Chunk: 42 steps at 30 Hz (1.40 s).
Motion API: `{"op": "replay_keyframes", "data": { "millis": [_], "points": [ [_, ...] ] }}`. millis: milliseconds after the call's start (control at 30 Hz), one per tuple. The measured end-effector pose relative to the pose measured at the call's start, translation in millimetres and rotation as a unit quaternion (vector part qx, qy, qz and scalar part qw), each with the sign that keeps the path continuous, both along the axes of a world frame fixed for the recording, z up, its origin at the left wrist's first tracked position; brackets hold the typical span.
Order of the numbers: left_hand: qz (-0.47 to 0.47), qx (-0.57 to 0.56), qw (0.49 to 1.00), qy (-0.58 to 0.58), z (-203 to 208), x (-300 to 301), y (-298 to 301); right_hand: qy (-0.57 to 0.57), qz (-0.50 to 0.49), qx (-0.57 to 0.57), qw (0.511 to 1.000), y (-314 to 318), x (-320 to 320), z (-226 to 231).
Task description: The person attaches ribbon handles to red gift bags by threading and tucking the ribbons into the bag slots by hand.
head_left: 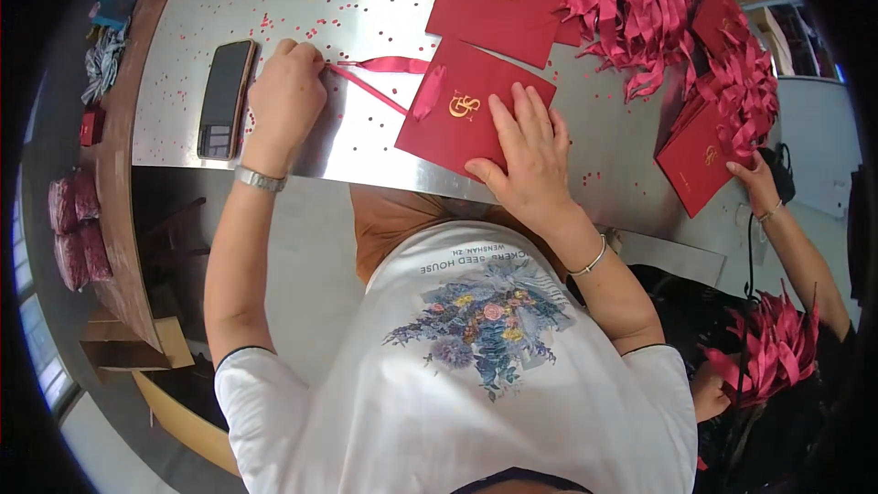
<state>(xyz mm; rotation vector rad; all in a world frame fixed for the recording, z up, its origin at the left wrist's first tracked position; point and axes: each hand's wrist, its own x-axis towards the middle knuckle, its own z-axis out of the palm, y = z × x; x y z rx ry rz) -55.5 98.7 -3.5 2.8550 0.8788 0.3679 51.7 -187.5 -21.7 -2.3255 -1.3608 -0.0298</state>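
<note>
Just pinching a red ribbon (370, 84) off a steel table (366, 155).

Satin strip, long axis slanting from left hand (288, 91), fingers pressed together on its end, down-right to a matte red card folder (474, 110) with gold emblem. Right hand (529, 148) flat on that folder, fingers spread, nearer the ribbon's far end. Red confetti dots around; dark phone (225, 99) just left; ribbon heap (640, 0) beyond.

The card (468, 110) is dark red with a gold emblem — the ribbon (380, 73) is crimson. At 9 o'clock of it lies a black phone (224, 99). The table (366, 142) is silver-grey, dotted with small red confetti (357, 9).
</note>
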Motion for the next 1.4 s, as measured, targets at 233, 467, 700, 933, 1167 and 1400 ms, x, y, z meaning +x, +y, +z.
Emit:
{"op": "replay_keyframes", "data": {
  "millis": [233, 467, 700, 933, 1167, 1400],
  "points": [
    [0.058, -0.029, 0.997, -0.033, -4, 5, -7, 0.003, 0.005, 0.005, 1.000, -1, 0, 0],
    [-0.144, -0.004, 0.984, -0.104, -10, 26, -38, 0.003, 0.002, 0.003, 1.000, 0, -2, 0],
    [-0.096, 0.015, 0.983, -0.157, -28, 35, -32, -0.005, -0.004, 0.005, 1.000, 1, 0, 0],
    [-0.098, 0.050, 0.988, -0.108, -19, 42, -33, 0.010, -0.003, -0.008, 1.000, -1, 1, 4],
    [-0.347, -0.023, 0.936, 0.044, 22, 88, -81, 0.087, -0.013, 0.190, 0.978, -10, 45, 16],
    [-0.348, -0.074, 0.931, 0.084, 36, 114, -77, -0.037, -0.194, 0.108, 0.974, -8, 171, 13]
  ]
}}
